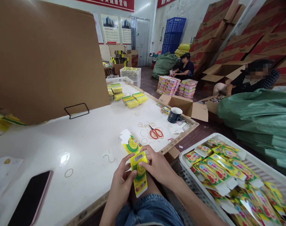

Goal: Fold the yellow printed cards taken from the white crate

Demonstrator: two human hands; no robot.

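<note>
A small yellow and green printed carton (140, 171) is held between both my hands over my lap, its barcode end towards the table. My left hand (124, 175) grips its left edge, thumb on the front face. My right hand (154, 163) pinches the upper right part near the barcode. Just beyond my fingers, a second yellow carton (133, 144) lies on the white table (91, 141) with its white flaps open. To the right, a white plastic crate (183, 157) holds many similar cartons (209, 171), several with open white flaps.
Red-handled scissors (156, 133) lie among rubber bands, near a dark mug (174, 115). Stacked yellow packs (130, 101) sit farther back. A phone (30, 199) lies at left, before a large cardboard sheet (48, 62). Two people (185, 67) sit beyond, by open boxes and a green sack (258, 113).
</note>
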